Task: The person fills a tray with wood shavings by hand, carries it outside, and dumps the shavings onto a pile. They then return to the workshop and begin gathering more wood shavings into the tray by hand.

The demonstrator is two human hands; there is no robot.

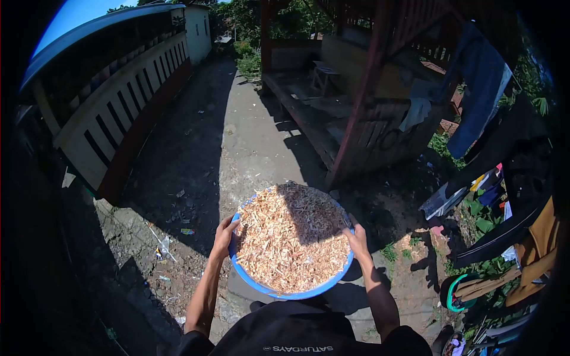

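Note:
I hold a round blue basin (279, 291) in front of my chest, heaped with pale wood shavings (291, 237). My left hand (225, 236) grips the basin's left rim, thumb over the edge. My right hand (358, 240) grips the right rim the same way. A shadow falls across the far right part of the shavings. The basin hangs above a concrete path.
A concrete path (231, 136) runs ahead between a white and brown fence (119, 113) on the left and a wooden shelter (368, 118) on the right. Clothes (481, 89) hang at the right. Litter lies on the dirt (160, 249) at the left.

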